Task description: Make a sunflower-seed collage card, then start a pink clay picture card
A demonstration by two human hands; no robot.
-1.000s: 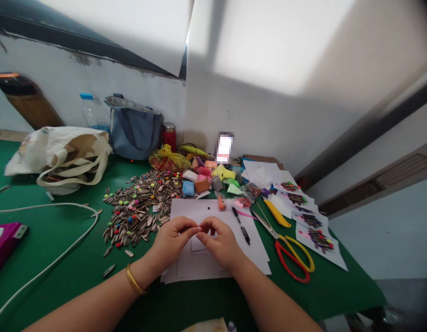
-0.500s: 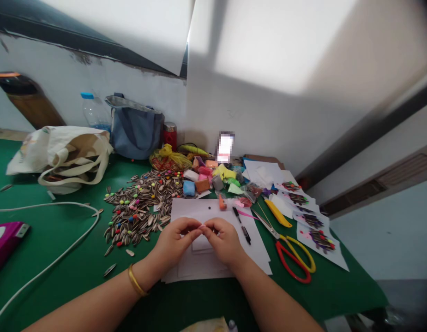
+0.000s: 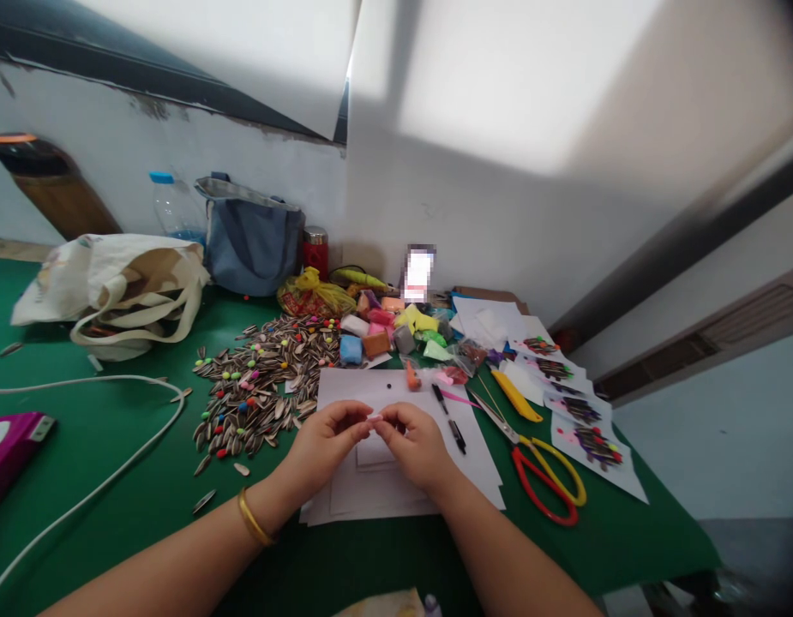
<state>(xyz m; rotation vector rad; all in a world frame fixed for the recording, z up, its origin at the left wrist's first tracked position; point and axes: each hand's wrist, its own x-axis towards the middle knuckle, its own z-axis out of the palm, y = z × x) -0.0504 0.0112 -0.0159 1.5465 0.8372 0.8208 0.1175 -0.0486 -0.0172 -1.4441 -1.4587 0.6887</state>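
A small pink piece of modelling clay (image 3: 375, 419) is pinched between the fingertips of both hands, mostly covered by them. My left hand (image 3: 332, 433) has its thumb and forefinger closed on it from the left. From the right, my right hand (image 3: 414, 441) meets it with thumb and forefinger pressed together. Both hands hover over a stack of white paper sheets (image 3: 415, 504). A tiny black ball (image 3: 389, 386) lies on the top sheet just beyond the fingers. To the right of my right hand, a black pen (image 3: 448, 420) and its cap rest on the paper.
Striped sunflower seeds mixed with coloured beads (image 3: 267, 386) spread out on the left. Coloured clay blocks (image 3: 376, 344) sit behind the paper. Scissors (image 3: 518, 439), a yellow utility knife (image 3: 515, 396) and decorated cards (image 3: 595, 444) lie right. A white cable (image 3: 155, 446) curves across the left.
The fingertips have shifted slightly, and a little more of the pink clay shows between them. Everything else on the table stays in place.
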